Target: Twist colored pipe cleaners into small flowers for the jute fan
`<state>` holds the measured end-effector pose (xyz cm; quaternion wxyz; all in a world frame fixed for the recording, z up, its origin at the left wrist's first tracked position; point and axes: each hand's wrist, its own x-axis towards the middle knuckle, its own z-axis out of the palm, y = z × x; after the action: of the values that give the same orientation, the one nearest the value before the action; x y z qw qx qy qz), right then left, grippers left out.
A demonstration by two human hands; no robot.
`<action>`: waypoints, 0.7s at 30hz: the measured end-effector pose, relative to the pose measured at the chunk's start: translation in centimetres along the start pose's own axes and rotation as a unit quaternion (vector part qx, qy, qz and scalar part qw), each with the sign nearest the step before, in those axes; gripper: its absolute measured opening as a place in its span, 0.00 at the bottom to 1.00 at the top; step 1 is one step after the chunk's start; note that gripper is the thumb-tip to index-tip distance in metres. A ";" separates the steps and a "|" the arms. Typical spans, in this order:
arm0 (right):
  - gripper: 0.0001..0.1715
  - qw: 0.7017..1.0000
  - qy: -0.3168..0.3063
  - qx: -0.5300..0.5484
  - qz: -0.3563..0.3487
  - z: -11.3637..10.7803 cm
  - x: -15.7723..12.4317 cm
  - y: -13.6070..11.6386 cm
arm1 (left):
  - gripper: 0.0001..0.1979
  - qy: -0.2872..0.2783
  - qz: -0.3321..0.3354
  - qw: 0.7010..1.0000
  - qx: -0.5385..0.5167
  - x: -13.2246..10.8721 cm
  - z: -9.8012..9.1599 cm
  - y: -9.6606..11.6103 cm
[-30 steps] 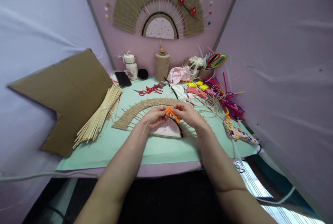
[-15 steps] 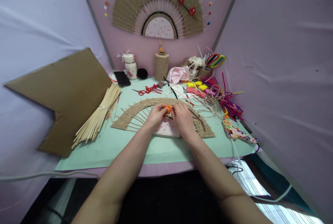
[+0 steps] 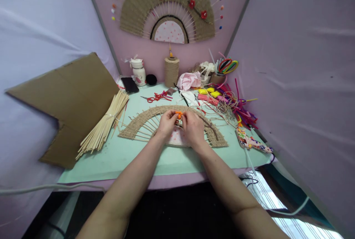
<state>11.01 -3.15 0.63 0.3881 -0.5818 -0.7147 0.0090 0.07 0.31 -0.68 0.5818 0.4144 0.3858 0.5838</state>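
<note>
Sm. orange pc. [image 3: 179, 115]: brt., looped, partly hid.

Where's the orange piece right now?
In the head view, the orange piece is near the centre, held between the left hand and right hand, over the woven fan.

from my end i see a mint-green table [image 3: 107, 165]. mid-surface, a woven fan [image 3: 131, 128] lies with its straight side facing the near edge. i have a bundle of thin sticks [image 3: 103, 128] by the left edge; a phone [image 3: 129, 84], a white bottle [image 3: 139, 76] and a twine spool [image 3: 172, 73] along the far edge; purple and pink pipe cleaners [image 3: 245, 116] toward the right edge; and a floral-patterned object [image 3: 253, 142] by the near right corner.
</note>
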 end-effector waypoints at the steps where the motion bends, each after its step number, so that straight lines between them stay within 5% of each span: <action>1: 0.12 0.999 -0.006 0.040 0.016 0.0 0.1 0.1 | 0.05 -0.001 0.000 1.000 -0.013 0.0 0.0 0.0; 6: 0.09 0.957 -0.089 0.257 0.102 -0.1 1.0 1.3 | 0.07 -0.010 -0.051 0.996 -0.066 -0.3 0.2 0.3; 12: 0.09 0.948 -0.140 0.281 0.053 -1.1 1.9 2.8 | 0.10 -0.071 -0.115 0.987 -0.085 -0.2 -0.2 0.4; 18: 0.09 0.956 -0.108 0.273 0.025 -1.2 1.7 3.0 | 0.13 -0.110 -0.143 0.978 -0.108 -0.2 -0.6 0.5; 21: 0.09 0.944 -0.089 0.310 0.066 -0.5 1.2 2.6 | 0.14 -0.095 -0.135 0.980 -0.112 -0.3 -0.5 0.7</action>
<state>13.45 -1.55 0.44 0.4827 -0.4754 -0.6680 0.3079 -0.67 0.02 -0.23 0.7322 0.3446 0.3132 0.4971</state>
